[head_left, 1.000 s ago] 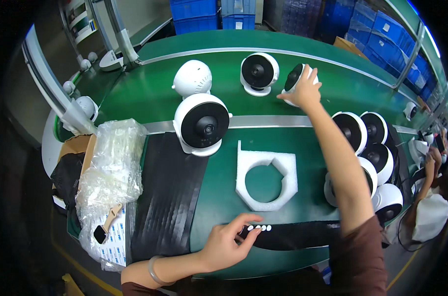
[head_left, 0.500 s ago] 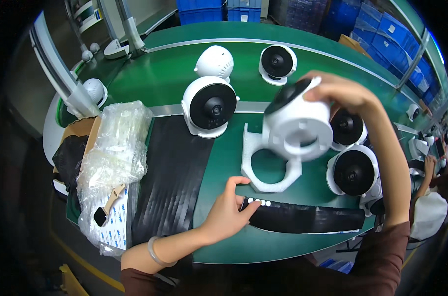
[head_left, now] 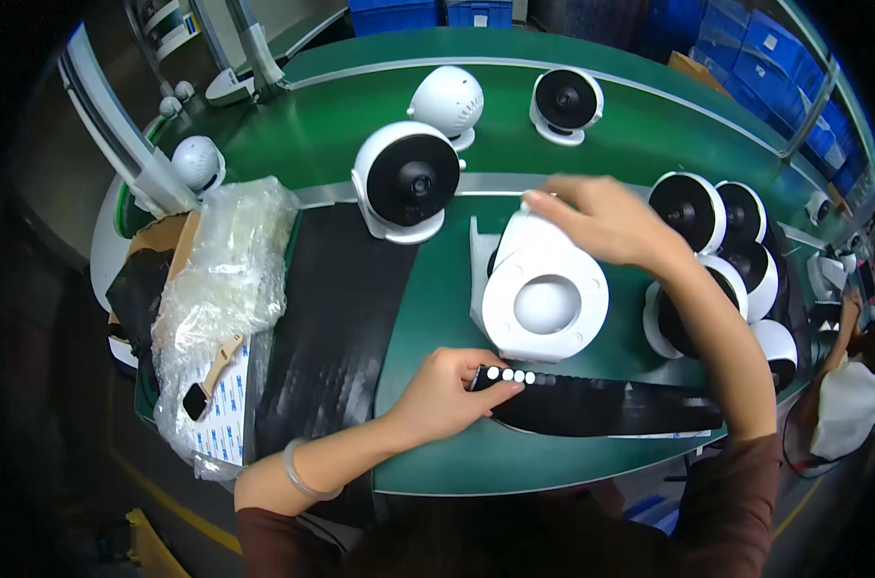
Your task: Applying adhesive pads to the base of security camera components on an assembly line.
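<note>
My right hand (head_left: pixel 601 220) grips the upper side of a white security camera (head_left: pixel 591 289). The camera lies tipped over, its round base ring facing me. Beneath it is a white foam cradle (head_left: pixel 479 252), mostly covered now. My left hand (head_left: pixel 445 393) pinches the left end of a black strip (head_left: pixel 591 409) between thumb and fingers, close below the camera. Several round white pads (head_left: pixel 518 377) sit in a row along that end. Another camera with a black front (head_left: pixel 408 186) stands upright to the left of the cradle.
Several finished-looking cameras (head_left: pixel 689 207) crowd the right side. A green conveyor belt (head_left: pixel 312 125) behind the bench carries more cameras. On the left, a box (head_left: pixel 182 255) holds bubble wrap (head_left: pixel 235 260), and a watch (head_left: pixel 211 380) lies on printed sheets. A black mat (head_left: pixel 336 328) lies beside them.
My right hand has brought the camera down and toward me onto the foam cradle, its base turned to face me. The left hand has drawn the strip's end slightly upward. Belt cameras have shifted right.
</note>
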### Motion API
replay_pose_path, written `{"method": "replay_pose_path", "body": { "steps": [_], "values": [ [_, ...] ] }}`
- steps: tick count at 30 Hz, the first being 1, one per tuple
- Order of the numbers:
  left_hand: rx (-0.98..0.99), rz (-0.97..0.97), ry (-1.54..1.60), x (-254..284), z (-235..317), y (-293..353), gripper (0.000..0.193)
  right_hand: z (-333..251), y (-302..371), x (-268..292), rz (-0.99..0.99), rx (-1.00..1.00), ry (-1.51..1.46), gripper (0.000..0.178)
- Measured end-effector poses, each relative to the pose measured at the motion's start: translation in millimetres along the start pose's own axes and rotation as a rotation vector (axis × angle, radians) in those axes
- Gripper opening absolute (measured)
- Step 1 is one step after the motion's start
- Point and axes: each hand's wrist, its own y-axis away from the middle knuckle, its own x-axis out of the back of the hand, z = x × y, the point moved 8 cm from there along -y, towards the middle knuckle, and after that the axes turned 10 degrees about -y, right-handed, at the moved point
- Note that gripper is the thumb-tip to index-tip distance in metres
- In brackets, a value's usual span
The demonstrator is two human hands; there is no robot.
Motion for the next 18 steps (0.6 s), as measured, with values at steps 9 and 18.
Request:
{"method": "replay_pose_path", "body": {
  "steps": [9,18],
  "values": [
    [-0.244,0.105,0.020,1.8,38.3,25.4,0.011,-39.6,146.6,-26.8,0.156,0.101,-0.335,0.025],
    [-0.226,0.207,-0.013,6.7,41.5,35.3,0.008,-41.9,147.5,-48.1,0.317,0.145,-0.570,0.015]
  ]
}}
